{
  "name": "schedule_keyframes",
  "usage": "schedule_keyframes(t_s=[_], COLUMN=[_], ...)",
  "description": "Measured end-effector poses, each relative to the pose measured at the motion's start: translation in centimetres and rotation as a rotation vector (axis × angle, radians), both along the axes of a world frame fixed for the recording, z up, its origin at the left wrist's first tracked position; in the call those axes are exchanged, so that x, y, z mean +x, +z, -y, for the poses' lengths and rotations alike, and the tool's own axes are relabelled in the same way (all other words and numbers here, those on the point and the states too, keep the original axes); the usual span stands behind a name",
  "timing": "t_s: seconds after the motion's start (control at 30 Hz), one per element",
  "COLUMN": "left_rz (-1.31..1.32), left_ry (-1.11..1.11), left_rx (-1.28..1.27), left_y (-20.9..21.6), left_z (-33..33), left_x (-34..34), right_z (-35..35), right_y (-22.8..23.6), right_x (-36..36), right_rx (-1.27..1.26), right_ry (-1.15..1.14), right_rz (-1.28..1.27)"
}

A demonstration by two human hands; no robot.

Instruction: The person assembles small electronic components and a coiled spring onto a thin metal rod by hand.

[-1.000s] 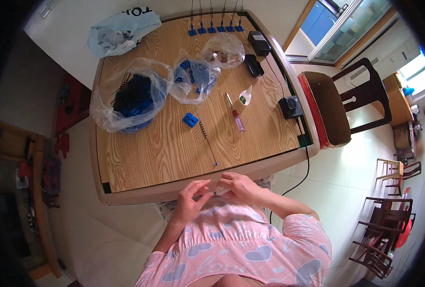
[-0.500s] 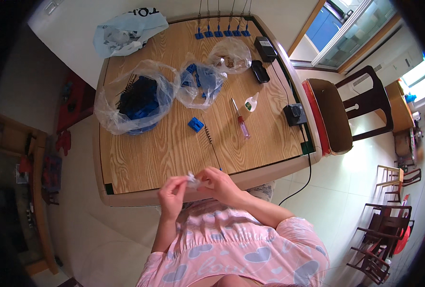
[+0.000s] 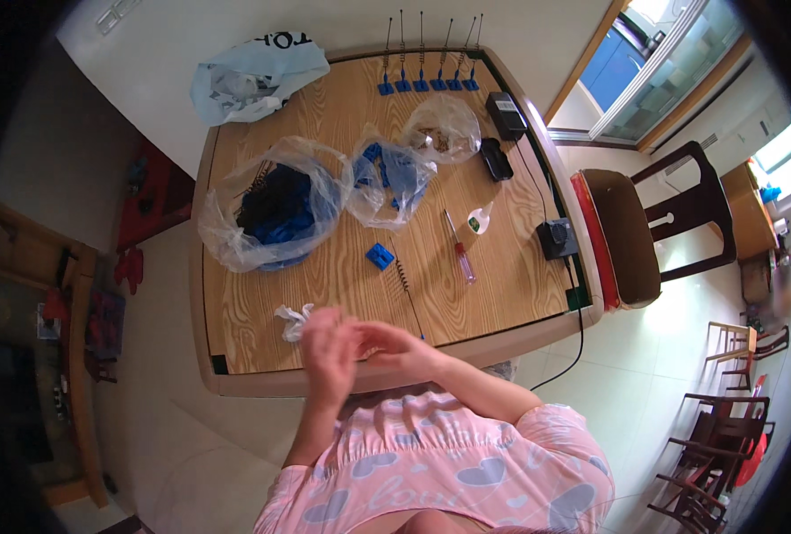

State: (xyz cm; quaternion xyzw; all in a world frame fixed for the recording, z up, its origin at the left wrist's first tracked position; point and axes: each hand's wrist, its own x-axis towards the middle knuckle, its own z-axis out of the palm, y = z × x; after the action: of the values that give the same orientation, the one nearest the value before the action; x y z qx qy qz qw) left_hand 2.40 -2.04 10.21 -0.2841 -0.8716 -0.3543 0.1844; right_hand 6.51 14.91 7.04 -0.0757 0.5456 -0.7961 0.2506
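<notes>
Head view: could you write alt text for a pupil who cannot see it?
A person's left hand and right hand are close together over the near edge of a table, beside a crumpled white wad. Beyond lie a blue block, a coiled dark rod, a screwdriver and clear bags; six blue-based rods stand along the far edge.

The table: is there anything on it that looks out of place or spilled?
Perhaps the crumpled white scrap beside the left hand: it looks like litter left loose on the table. I see no spill.
</notes>
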Motion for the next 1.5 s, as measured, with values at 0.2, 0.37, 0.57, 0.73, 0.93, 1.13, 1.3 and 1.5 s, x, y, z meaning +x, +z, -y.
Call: schedule_keyframes(t_s=[0.2, 0.37, 0.57, 0.73, 0.93, 1.13, 1.3, 1.5], left_rz=[0.407, 0.449, 0.641, 0.377, 0.464, 0.420, 0.473, 0.447], left_ry=[-0.575, -0.650, 0.020, 0.240, 0.186, 0.210, 0.287, 0.000], left_rx=[-0.068, 0.052, 0.405, 0.356, 0.395, 0.470, 0.383, 0.564], left_y=[-0.1, -0.3, -4.7, -10.7, -8.9, -9.8, -13.1, -7.9], left_z=[-3.2, -3.2, -1.7, 0.7, -0.5, -0.4, 1.0, -2.0], left_x=[0.0, -0.8, -2.7, -2.7, -2.1, -2.8, -2.7, -1.3], right_z=[1.7, 0.3, -2.9, -9.2, -10.8, -10.9, -8.5, -2.8], right_y=[-7.6, -3.8, 4.6, 5.0, -3.0, -4.5, 0.3, -3.8], right_x=[2.2, 0.8, -2.9, -14.3, -22.2, -23.2, -17.3, -4.4], right_rx=[0.388, 0.551, 0.875, 0.983, 1.474, 1.660, 0.854, 0.526], right_ry=[-0.054, 0.169, 0.231, -0.634, -0.442, -0.375, -0.675, -0.500], right_rz=[-0.790, -0.841, -0.679, -0.655, -0.654, -0.756, -0.665, -0.362])
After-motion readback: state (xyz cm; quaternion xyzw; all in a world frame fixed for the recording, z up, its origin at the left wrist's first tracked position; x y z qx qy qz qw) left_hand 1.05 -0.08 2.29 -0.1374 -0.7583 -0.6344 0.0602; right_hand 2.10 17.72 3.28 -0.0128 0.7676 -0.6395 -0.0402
